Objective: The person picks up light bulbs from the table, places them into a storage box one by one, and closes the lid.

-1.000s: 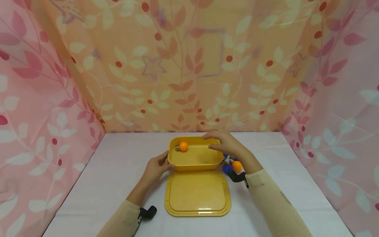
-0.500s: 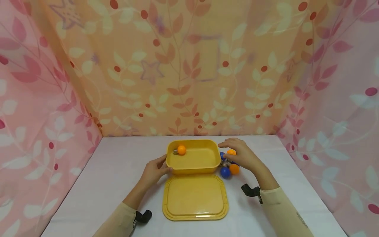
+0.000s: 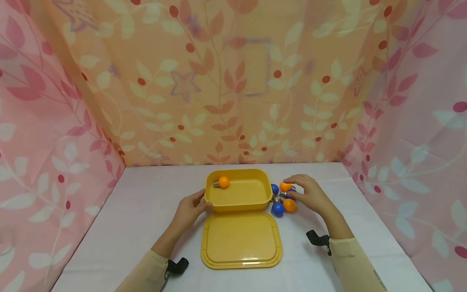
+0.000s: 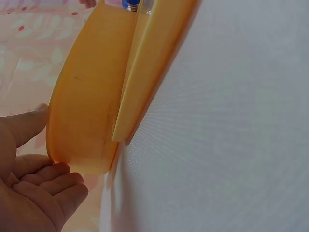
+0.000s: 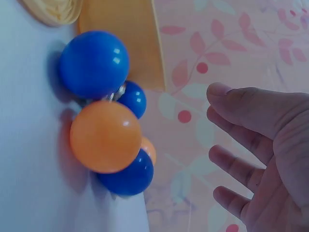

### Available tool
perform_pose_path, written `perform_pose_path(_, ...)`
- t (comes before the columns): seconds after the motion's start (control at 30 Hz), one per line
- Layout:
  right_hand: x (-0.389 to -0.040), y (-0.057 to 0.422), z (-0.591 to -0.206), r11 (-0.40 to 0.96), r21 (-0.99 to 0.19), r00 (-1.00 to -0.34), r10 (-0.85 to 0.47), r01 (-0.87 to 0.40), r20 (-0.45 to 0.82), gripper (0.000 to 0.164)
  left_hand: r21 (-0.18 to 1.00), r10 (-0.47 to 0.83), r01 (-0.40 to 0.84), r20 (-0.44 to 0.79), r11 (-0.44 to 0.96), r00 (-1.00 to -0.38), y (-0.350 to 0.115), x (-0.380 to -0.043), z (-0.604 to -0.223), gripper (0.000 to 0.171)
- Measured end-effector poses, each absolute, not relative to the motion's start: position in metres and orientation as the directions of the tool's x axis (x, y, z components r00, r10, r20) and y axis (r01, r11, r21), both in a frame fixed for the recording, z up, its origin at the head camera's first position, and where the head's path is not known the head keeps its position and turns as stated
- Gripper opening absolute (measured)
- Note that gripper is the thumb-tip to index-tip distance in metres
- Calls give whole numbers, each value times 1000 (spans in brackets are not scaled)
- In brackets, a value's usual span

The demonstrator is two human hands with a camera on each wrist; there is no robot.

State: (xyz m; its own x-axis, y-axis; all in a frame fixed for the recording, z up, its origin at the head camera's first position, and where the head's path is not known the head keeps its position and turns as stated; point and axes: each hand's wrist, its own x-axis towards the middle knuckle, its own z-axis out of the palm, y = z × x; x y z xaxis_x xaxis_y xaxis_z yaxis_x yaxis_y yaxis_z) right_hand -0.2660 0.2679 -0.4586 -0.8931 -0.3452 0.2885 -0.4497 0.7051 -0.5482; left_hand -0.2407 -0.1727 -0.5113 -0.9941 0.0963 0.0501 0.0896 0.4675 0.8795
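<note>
A yellow plastic box [image 3: 237, 200] stands uncovered, an orange light bulb [image 3: 223, 182] lying inside at its left. My left hand [image 3: 187, 213] touches the box's left end with thumb and fingertips; the left wrist view shows the thumb [image 4: 29, 126] along the rim and the fingers loosely bent beside the wall. My right hand [image 3: 310, 194] hovers with spread fingers over a cluster of blue and orange bulbs right of the box. In the right wrist view, nothing lies between thumb and fingers, and an orange bulb [image 5: 106, 136] and a blue bulb [image 5: 94, 64] sit nearest the camera.
The yellow lid [image 3: 241, 240] lies flat on the white tabletop [image 3: 146, 202], in front of the box. Leaf-patterned cloth [image 3: 233, 81] walls in the back and both sides. A black wrist camera [image 3: 318, 238] sticks out from the right sleeve.
My right hand has moved from above the box's right side to the right, over the bulb cluster. My left hand stays at the box's left end. The orange bulb inside looks unmoved.
</note>
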Motion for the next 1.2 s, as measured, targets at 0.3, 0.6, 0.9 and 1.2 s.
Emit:
perform_pose_path(0.3,-269,284,-475,734,-589,-941,-261,-338,215,39,886,90,74,37,457,-995,-172,-239,-512,70)
perform_pose_path(0.6,-280,294,-495,758,-616,-976,-199,-214,95,44,884,98,86,45,459,-994,-173,-240,-510,71)
perform_pose_path(0.9,-281,300,-503,757,-621,-977,-196,-204,82,45,885,113,121,78,450,-990,-173,-238,-511,70)
perform_pose_path(1.2,-283,299,-516,745,-649,-987,-149,-155,64,48,880,105,114,74,461,-992,-172,-237,-513,70)
